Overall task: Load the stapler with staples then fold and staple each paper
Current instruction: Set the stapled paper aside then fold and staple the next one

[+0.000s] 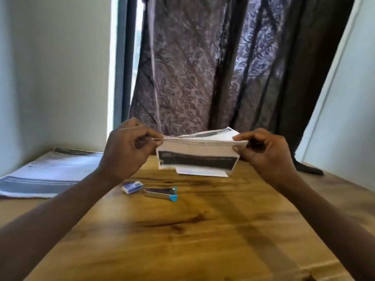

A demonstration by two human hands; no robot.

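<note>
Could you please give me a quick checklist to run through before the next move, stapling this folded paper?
1. Folded paper pinched at both ends by left hand and right hand: ok.
2. Edges lined up: not ok, a lower flap sticks out unevenly at the bottom.
3. Stapler within reach on the wooden table: ok, lying below the paper.
4. Stapler loaded: cannot tell.
5. Staple box nearby: ok, beside the stapler.
6. A hand free to take the stapler: not ok, both hold paper.
</note>
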